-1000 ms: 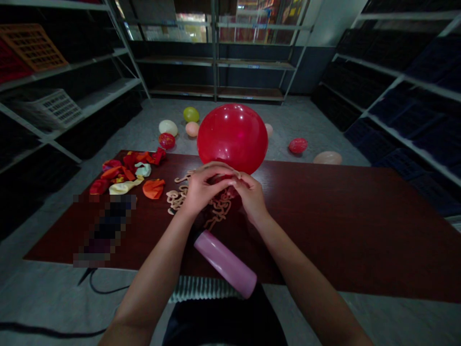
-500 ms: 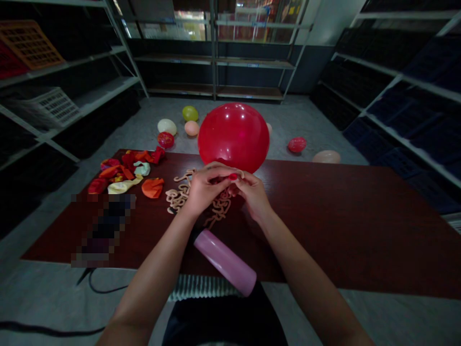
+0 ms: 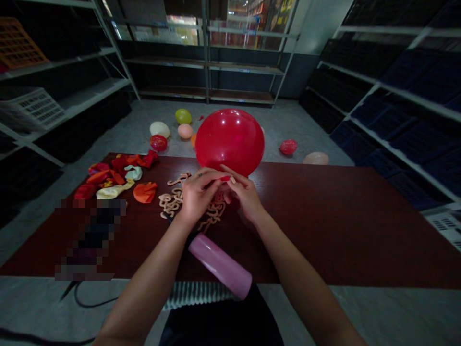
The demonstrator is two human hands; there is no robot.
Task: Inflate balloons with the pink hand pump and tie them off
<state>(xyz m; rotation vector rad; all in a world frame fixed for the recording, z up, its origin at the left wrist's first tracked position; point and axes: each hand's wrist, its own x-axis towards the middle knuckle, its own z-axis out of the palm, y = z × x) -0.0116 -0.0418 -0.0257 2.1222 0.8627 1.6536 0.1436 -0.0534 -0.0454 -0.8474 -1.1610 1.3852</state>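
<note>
1. Since the frame half a second earlier, the index finger of the right hand (image 3: 249,196) has straightened across the near side of the red balloon (image 3: 230,139); the view has turned slightly, shifting the surroundings leftward.
2. Location: the inflated balloon is just beyond both hands, above the far edge of the brown table (image 3: 324,221). Contact with the tabletop cannot be confirmed.
3. Relation: from the grip, the balloon's body lies straight ahead, away from the person. Neither hand is clearly nearer; both meet at its near underside.
4. Axis: judged by the red neck tip (image 3: 225,178) at the fingertips, the long axis runs fore and aft, neck toward the person, crown away, strongly foreshortened.
5. Grip: the left hand (image 3: 197,198) is pinched narrow on the neck tip; the right is likewise narrow, thumb at the tip. Pressure cannot be told.
6. Nearby: beige strands (image 3: 171,204) lie beside the left hand; a pink cylinder (image 3: 221,266) lies diagonally between the forearms, dark end toward the left.
</note>
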